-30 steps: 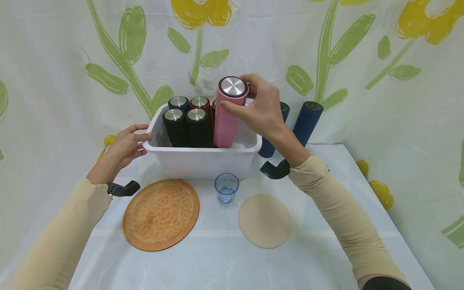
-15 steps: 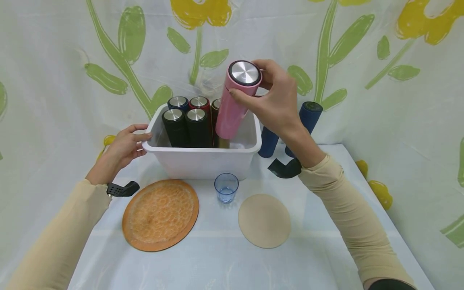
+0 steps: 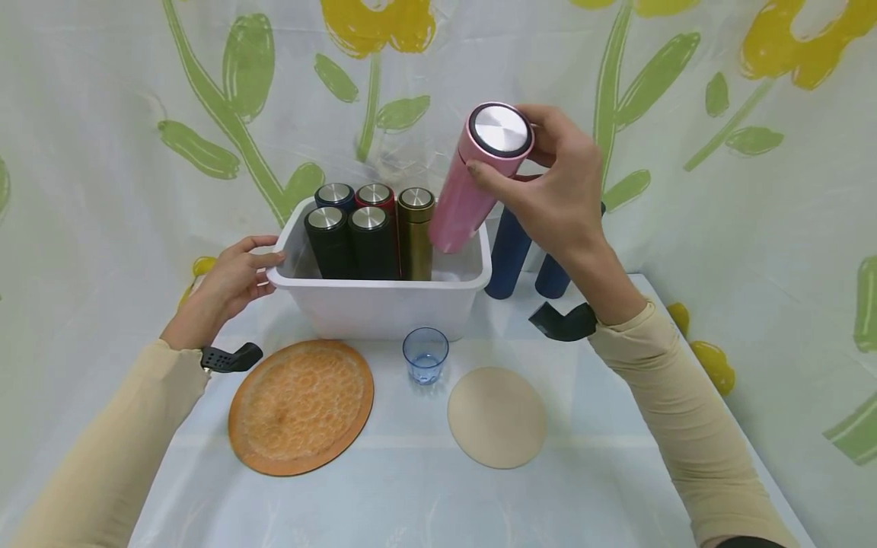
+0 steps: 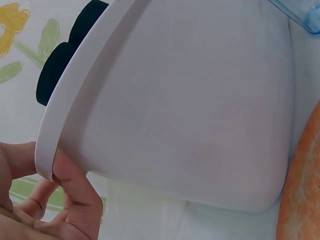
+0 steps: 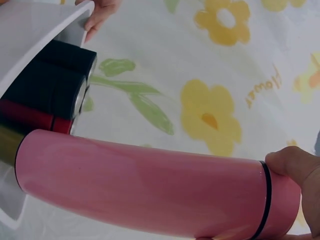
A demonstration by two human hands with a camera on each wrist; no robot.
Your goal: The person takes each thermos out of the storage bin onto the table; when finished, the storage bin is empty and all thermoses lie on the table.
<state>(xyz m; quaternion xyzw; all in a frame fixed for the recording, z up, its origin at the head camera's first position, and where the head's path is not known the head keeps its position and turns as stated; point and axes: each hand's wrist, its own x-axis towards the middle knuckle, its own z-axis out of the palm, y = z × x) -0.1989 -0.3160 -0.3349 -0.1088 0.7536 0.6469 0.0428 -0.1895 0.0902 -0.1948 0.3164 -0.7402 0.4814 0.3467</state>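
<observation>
My right hand (image 3: 565, 186) grips a pink thermos bottle (image 3: 469, 194) near its silver-topped lid. The bottle leans, its lower end over the right part of a white plastic bin (image 3: 384, 313). In the right wrist view the pink thermos (image 5: 140, 185) stretches across, with fingers around its lid end. At the bin's left end my left hand (image 3: 233, 278) pinches the rim; the left wrist view shows its fingers (image 4: 77, 192) at the rim's corner. Inside the bin stand an olive-gold thermos (image 3: 415, 247), a red one (image 3: 374, 195), a navy one (image 3: 335, 195) and two dark ones (image 3: 373, 247).
Two blue bottles (image 3: 510, 255) stand right of the bin, partly hidden by my right hand. In front of the bin are a blue glass (image 3: 425, 358), a round orange-brown mat (image 3: 301, 407) and a beige disc (image 3: 497, 417). A flower-patterned sheet (image 3: 479, 46) hangs behind.
My right hand has raised the pink thermos and carried it rightward, tilting it and uncovering the olive-gold one. My left hand has stayed on the bin's rim.
</observation>
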